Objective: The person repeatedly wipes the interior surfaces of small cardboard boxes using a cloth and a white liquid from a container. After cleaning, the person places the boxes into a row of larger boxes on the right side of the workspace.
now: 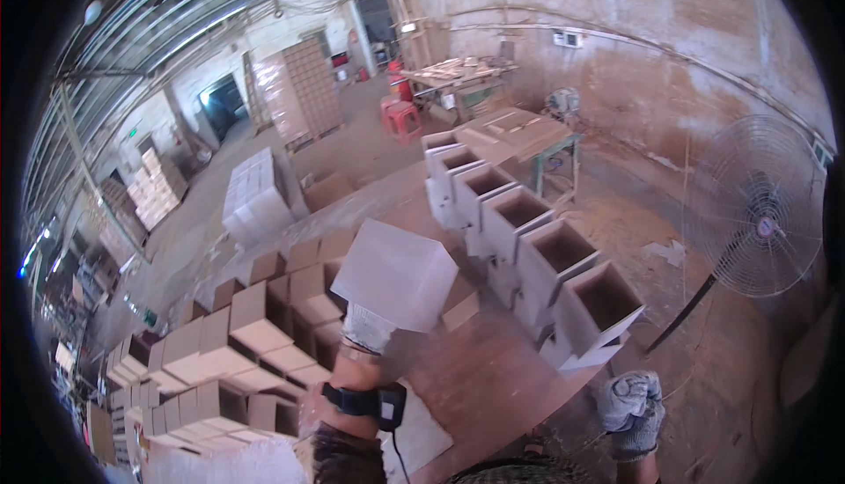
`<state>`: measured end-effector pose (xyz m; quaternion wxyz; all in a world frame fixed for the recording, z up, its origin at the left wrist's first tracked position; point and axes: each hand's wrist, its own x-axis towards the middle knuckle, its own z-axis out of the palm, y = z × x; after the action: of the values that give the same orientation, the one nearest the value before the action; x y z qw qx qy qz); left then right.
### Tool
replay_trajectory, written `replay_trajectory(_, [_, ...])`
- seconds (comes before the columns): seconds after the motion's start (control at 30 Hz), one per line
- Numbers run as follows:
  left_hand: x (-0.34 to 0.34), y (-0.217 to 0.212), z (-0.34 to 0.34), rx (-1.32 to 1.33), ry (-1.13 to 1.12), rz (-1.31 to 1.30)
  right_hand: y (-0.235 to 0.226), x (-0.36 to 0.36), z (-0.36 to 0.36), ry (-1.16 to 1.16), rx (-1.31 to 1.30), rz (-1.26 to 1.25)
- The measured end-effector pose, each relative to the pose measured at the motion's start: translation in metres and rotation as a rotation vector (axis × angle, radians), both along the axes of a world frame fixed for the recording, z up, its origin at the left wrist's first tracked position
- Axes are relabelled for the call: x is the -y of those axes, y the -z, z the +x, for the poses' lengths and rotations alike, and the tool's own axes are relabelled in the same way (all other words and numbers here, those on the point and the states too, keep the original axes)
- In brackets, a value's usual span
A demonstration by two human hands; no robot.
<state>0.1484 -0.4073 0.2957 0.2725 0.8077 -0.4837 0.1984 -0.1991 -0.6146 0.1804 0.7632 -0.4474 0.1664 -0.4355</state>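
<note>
My left hand [368, 330], in a pale knitted glove and with a black device strapped at the wrist, holds up a white box [396, 273]. The box hides most of its fingers. One smooth side of the box faces me. Lower right, my right hand [632, 414] is closed, in a similar glove. Something pale and crumpled seems bunched in it, but I cannot make out what. A row of open-topped white boxes [528, 251] with brown insides runs away from me between the hands, standing on other white boxes.
Unpainted brown boxes [255, 317] are stacked at left. A wire-caged fan [761, 220] stands at right near the stained wall. Further off are a worktable [510, 132], red stools [403, 121], a wrapped stack of boxes [299, 92] and a white block-shaped stack [260, 194].
</note>
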Motion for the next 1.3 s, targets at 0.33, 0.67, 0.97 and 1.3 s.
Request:
replay_trajectory(0.33, [0.166,-0.086,0.107,-0.099,-0.076,0.658,0.004,0.107,-0.041,0.265,0.096,0.125])
replay_trajectory(0.67, [0.254,-0.087,0.179,-0.276,-0.31,0.92,0.005,0.154,-0.048,0.068,0.235,0.295])
replay_trajectory(0.97, [0.295,-0.07,0.192,-0.3,-0.315,0.717,0.044,0.182,-0.05,0.116,0.161,0.42])
replay_trajectory(1.3, [0.268,-0.089,0.185,0.252,0.35,0.341,0.025,0.186,-0.018,0.032,0.132,0.396])
